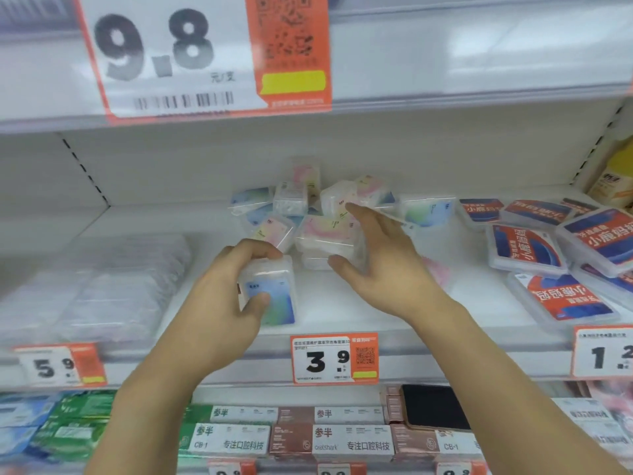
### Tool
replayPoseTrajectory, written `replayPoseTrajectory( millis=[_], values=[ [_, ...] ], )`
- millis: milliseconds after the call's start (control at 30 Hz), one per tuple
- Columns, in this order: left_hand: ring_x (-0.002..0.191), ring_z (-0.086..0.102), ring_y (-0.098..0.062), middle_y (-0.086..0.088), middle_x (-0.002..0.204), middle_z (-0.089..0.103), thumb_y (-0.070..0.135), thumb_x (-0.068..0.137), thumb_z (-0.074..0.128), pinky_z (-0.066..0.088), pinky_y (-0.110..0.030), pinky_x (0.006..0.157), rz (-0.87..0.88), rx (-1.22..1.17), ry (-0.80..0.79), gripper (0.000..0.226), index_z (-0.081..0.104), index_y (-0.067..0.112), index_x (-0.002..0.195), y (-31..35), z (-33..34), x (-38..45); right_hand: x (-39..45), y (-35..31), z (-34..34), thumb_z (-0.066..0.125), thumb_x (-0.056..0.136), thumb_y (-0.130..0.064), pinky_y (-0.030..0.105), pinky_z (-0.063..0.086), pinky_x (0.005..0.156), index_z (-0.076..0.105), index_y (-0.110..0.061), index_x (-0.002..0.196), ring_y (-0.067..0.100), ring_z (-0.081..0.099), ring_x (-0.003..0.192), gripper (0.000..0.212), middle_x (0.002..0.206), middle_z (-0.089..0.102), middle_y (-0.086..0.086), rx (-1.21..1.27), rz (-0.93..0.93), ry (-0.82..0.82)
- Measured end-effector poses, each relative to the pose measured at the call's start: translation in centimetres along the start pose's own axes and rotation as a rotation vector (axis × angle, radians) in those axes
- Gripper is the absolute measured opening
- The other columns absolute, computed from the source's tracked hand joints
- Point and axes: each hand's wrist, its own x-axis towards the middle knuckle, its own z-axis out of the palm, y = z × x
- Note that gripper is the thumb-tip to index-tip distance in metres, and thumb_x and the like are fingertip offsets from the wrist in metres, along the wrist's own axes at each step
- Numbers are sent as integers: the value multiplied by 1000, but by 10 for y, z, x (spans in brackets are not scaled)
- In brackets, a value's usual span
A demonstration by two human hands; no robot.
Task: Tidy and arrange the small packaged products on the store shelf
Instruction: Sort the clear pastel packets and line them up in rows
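L hand: left hand (222, 296) at 7 o'clock, nearest; thumb on the front face, fingers curled over the top edge, pinching one small box (270, 293) w/ a blue-green label, upright, at the shelf (342, 313) front.
R hand: right hand (376, 258) at 4 o'clock of the heap, spread wide, thumb low, fingertips on the stacked boxes (325, 245); not gripping anything yet, I judge.
Handling: clear hard-plastic cases, prob. light, stiff, smooth, so slippery. Best hold is thumb vs. fingers across the flat faces or on opposite narrow edges; stacks likely slide if pushed from one side only.
Where: loose pile (318, 207) sits mid-shelf, 12 o'clock from the hands, tumbled, some flat, some on edge.
Count, small boxes: 1 in hand, approx. 9-10 in the pile; blur and overlap, so can't be exact.
Count, red-blue packs (527, 248): about 7 at 2-3 o'clock, askew, apart from the pile.
Count, tags: 3 on this shelf's rail; the 3.9 price tag (335, 358) is under the hands.
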Motion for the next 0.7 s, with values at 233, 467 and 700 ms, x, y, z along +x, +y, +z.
replayPoseTrajectory(
  millis=[233,467,700],
  values=[
    [96,57,4,22,105,63,44,80,67,45,-19,78,-34,-47,36,30,56,36,107,-2,-5,-2,21,-5,3,61,89,-47,45,38,107,42,-22,142,27,43,131,62,143,42,5,65,58,141],
    [102,53,9,26,112,61,63,77,57,41,-15,84,18,-17,-30,40,63,38,108,-11,-4,-4,76,71,-72,62,79,-6,45,40,107,39,-28,147,33,38,136,75,152,34,8,-306,292,-205],
    [85,56,18,24,105,66,52,81,62,40,-4,74,-14,-54,-19,30,63,36,107,-4,-2,-2,65,82,-96,75,78,-17,33,44,95,59,-25,120,22,59,109,45,115,63,2,-263,160,18]
  ],
)
